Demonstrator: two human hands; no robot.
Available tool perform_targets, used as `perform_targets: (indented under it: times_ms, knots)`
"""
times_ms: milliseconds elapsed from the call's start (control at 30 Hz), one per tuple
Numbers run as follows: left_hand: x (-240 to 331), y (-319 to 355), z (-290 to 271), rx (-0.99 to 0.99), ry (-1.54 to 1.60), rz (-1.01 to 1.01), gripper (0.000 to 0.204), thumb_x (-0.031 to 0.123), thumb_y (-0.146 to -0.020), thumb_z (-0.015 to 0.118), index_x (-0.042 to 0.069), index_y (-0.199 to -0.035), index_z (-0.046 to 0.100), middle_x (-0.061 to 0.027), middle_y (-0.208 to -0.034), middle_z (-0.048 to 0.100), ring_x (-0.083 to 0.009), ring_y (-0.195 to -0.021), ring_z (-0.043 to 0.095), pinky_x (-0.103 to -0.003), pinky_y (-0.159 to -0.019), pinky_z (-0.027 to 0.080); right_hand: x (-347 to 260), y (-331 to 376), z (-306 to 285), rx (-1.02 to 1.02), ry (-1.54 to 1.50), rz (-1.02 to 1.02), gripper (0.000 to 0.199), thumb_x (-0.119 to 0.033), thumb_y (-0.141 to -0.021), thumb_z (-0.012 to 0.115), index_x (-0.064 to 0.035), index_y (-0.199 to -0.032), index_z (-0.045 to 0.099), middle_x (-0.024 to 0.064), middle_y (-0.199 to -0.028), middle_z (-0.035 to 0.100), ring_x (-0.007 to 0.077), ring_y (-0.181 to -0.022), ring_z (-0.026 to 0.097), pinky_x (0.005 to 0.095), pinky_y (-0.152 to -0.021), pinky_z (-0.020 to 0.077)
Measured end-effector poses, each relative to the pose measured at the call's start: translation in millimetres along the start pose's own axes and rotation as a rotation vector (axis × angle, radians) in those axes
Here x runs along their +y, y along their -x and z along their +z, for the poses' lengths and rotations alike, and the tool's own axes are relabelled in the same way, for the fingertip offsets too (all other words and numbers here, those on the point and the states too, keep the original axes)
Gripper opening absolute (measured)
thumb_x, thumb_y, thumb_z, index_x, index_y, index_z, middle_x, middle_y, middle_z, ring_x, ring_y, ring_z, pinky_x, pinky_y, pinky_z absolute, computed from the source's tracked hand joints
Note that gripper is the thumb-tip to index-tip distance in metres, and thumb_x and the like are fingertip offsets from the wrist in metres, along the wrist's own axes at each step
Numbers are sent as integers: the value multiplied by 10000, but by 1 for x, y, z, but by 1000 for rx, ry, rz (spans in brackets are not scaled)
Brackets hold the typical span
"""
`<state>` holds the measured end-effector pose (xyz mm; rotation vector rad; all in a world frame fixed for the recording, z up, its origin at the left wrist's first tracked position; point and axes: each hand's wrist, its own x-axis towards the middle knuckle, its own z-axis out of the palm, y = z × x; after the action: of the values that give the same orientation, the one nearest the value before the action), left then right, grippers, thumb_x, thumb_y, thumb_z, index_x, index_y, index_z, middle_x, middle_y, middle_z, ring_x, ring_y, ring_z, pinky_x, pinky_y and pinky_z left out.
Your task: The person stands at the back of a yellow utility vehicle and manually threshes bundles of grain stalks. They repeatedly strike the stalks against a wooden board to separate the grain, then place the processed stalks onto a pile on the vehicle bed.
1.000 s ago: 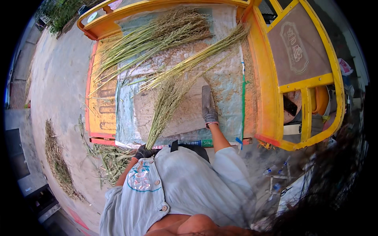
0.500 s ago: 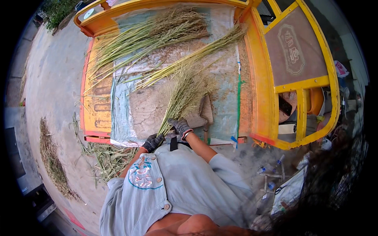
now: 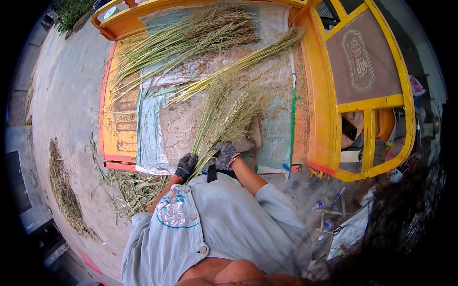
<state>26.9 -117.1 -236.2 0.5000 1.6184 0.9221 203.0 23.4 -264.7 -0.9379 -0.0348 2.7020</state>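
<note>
Head view. Both hands gloved in dark knit gloves. Left hand [image 3: 185, 166], lower centre of the frame, has its fingers closed around the stem end of a bundle of grain stalks [image 3: 224, 114]. Right hand [image 3: 225, 153], just right of it, is also wrapped around the stems a little higher up. The two hands sit close together, nearly touching.

The bundle fans upward from the grip toward frame centre. Its seed heads lie over a blue-grey tarp [image 3: 148, 138] dusted with brown chaff, which covers the yellow cart bed [image 3: 117, 109].

Two more sheaves lie on the tarp, apart from the held one: a large one [image 3: 181, 38] at upper centre-left and a thinner one [image 3: 248, 59] running diagonally to the upper right. Loose straw [image 3: 129, 188] lies on the ground at lower left, below the cart edge.

Judgement on technique: the step in hand looks like working the heads against the bed.
- Keep both grips tight and low on the stems, so the heads swing free.
- Keep the heads over the tarp, not past its lower edge, or grain falls to the ground.
- Watch that stalks do not slip out of the bundle.
</note>
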Motion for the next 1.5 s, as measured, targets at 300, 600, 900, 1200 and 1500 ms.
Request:
perform_targets:
  times_ms: [300,600,900,1200,1500]
  knots:
    - [15,5,-2,-62,-202,-95,211,234,-868,603,38,-939,637,-20,-790,621,-93,-717,522,-259,-660,449,30,-27,-53,-52,-177,-40,220,-109,-729,644,-61,-942,611,62,-907,621,248,-844,591,439,-717,499]
    - [1,4,4,157,-55,21,166,122,-776,694,79,-696,555,21,-634,541,-66,-583,443,-261,-509,394,5,12,24,189,-42,-115,253,-182,-790,650,-92,-1021,599,79,-956,626,269,-877,584,517,-697,490]
    - [7,15,-2,85,-223,-96,145,181,-791,683,50,-747,641,6,-655,595,-64,-584,482,-254,-540,427,7,6,23,307,-94,-111,250,-124,-789,601,-80,-1034,578,100,-974,622,254,-871,603,439,-693,524]
    - [7,16,-3,-35,-167,-197,192,223,-788,696,48,-733,637,-4,-668,601,-74,-613,502,-256,-581,450,6,4,14,82,-165,-121,157,-72,-821,546,-8,-951,606,107,-926,625,236,-862,598,360,-785,497]
    - [-10,1,-1,-75,147,-291,231,285,-831,662,92,-715,616,-9,-665,596,-92,-576,491,-264,-556,436,12,-1,16,105,-176,-107,147,-106,-831,574,-28,-953,599,95,-877,617,233,-798,587,371,-719,498]
